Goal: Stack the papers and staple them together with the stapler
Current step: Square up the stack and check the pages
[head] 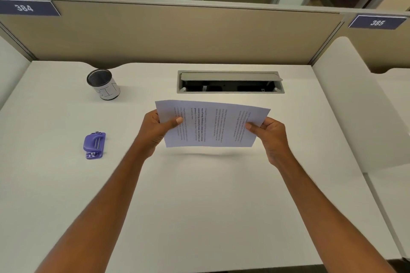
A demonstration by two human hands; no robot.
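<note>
Printed white papers (210, 125) hang sideways in the air above the middle of the white desk (199, 195), casting a shadow below. My left hand (155, 131) pinches their left edge, thumb on top. My right hand (270, 135) pinches the right edge the same way. A small purple stapler (94, 145) lies on the desk well to the left of my left hand, untouched. How many sheets I hold cannot be told.
A mesh pen cup (103, 84) with a white label stands at the back left. An open cable hatch (230, 83) is set in the desk behind the papers. A beige partition (177, 35) closes the back; a white side panel (359, 106) rises on the right.
</note>
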